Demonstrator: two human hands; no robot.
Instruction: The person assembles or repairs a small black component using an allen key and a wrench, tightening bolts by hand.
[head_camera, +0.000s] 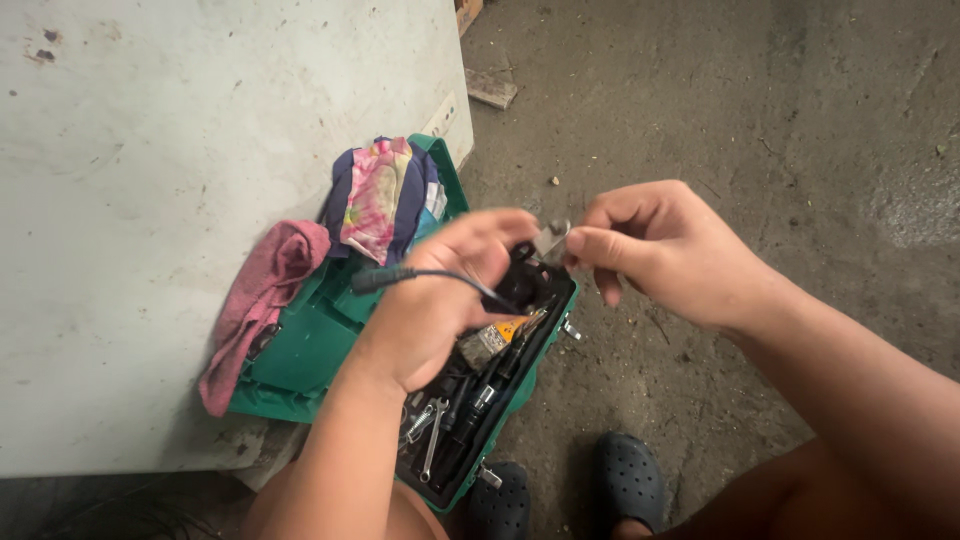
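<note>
A pale, scuffed metal panel (200, 200) fills the upper left of the frame, with bare concrete floor (760, 90) across the right; against the panel's lower edge lies an open green toolbox (300, 355), its lid leaning back so the tray faces upward within easy reach. On the lid rest a pink rag (265, 290) and a bundle of patterned cloth (385, 195), seemingly pushed aside to keep the tray clear; the tray holds spanners (432, 430) and dark-handled tools (490, 385). At centre frame, above the tray, the left hand (430, 305) is closed around a small black part (527, 272) with a thin black cable (410, 276) trailing leftward over its knuckles, apparently steadying it; the right hand (660, 250) pinches a small grey metal piece (550, 238) between thumb and forefinger, pressed against the black part, both raised close to the eyes, probably for fine work. Two dark clogs (630, 480) show at the bottom edge.
</note>
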